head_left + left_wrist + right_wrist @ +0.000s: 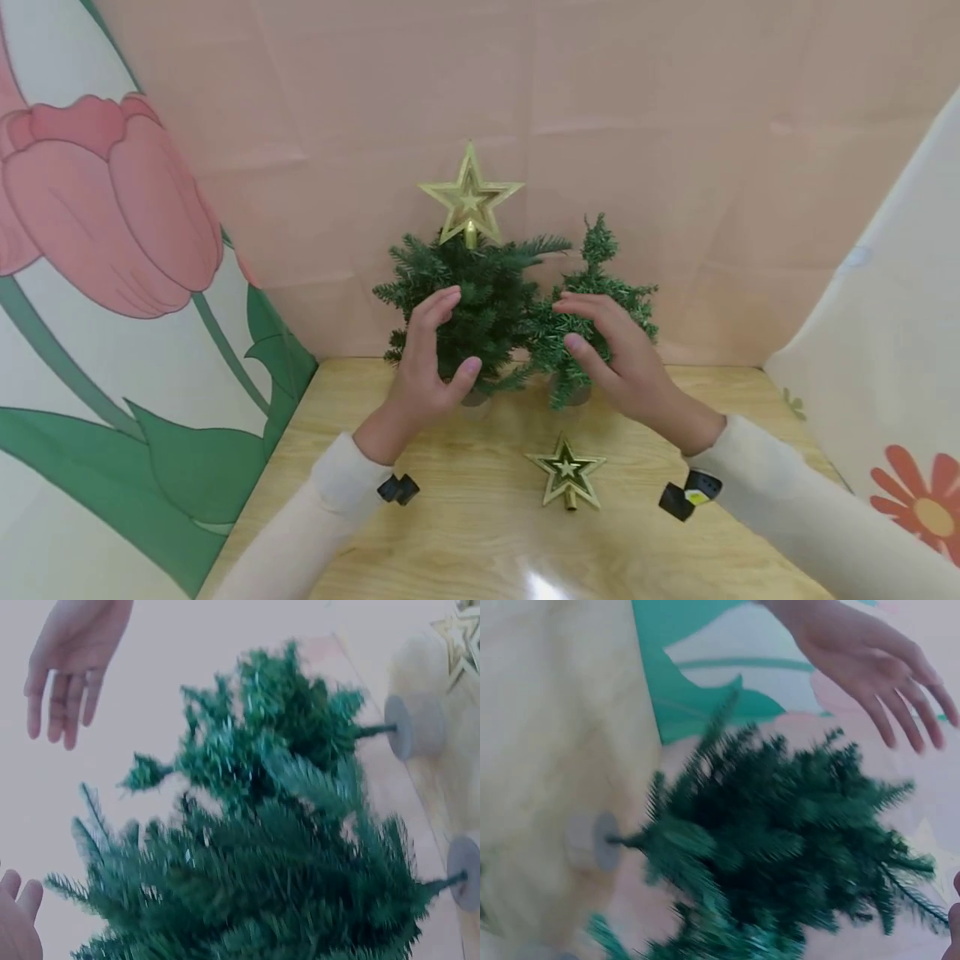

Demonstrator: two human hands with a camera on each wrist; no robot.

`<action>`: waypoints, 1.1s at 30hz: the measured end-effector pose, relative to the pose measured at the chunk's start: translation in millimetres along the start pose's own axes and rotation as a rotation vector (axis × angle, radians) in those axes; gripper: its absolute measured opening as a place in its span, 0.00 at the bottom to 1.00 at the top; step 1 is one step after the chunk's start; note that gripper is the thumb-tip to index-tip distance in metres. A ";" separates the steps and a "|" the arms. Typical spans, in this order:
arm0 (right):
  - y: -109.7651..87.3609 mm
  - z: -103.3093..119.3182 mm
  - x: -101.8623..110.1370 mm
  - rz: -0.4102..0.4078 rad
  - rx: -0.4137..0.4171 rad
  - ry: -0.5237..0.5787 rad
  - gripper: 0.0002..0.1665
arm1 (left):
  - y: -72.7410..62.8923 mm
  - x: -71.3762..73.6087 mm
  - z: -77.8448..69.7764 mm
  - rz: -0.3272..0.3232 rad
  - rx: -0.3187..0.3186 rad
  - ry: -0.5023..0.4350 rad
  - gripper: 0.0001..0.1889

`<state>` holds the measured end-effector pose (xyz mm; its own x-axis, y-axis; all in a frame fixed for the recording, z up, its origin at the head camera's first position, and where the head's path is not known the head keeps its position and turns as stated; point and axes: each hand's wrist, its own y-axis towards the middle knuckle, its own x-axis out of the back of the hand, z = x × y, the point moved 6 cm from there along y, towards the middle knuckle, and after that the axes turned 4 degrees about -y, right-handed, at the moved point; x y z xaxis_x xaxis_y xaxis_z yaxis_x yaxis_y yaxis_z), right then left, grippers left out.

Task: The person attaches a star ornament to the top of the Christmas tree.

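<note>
Both hands hover in front of two small artificial Christmas trees and hold nothing. My left hand [427,367] is before the fuller dark green tree [491,292], fingers loosely bent, thumb apart. A gold star topper [470,200] stands upright on that tree's top. My right hand [626,358] is before the smaller, brighter green tree [598,242], whose tip is bare; its fingers and thumb are spread apart. A second gold star topper [566,471] lies on the table between the forearms. In the left wrist view, the smaller tree's round grey base [416,727] shows.
The wooden table [450,533] ends at a pink cloth backdrop [675,167] close behind the trees. Tulip-printed cloth [150,217] borders the left side, and a pale flowered cloth [885,358] the right. Small black devices [397,489] are strapped at the wrists.
</note>
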<state>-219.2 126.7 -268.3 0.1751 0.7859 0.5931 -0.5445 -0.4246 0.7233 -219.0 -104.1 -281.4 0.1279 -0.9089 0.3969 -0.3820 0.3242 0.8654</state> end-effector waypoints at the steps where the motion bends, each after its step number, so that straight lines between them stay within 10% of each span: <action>1: -6.9 1.6 -2.1 0.002 -0.005 0.016 0.23 | 0.4 -3.9 -3.5 0.024 -0.007 -0.019 0.36; 9: -68.4 2.5 -25.1 -0.004 -0.043 0.094 0.26 | -0.4 -33.3 -11.3 0.164 0.022 -0.089 0.39; 20: -153.1 -45.0 -55.6 0.132 -0.343 0.044 0.25 | -4.6 -80.6 -0.1 0.348 0.230 -0.096 0.41; 26: -177.3 -65.5 -65.8 0.152 -0.382 0.023 0.23 | -2.0 -105.0 11.0 0.398 0.398 -0.138 0.41; 33: -193.3 -84.0 -75.7 0.189 -0.443 -0.014 0.26 | 10.8 -122.9 28.0 0.429 0.438 -0.082 0.41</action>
<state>-196.1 187.0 -482.6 0.0484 0.7058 0.7068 -0.8645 -0.3249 0.3836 -264.5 3.8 -329.4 -0.1842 -0.7443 0.6419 -0.7266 0.5429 0.4211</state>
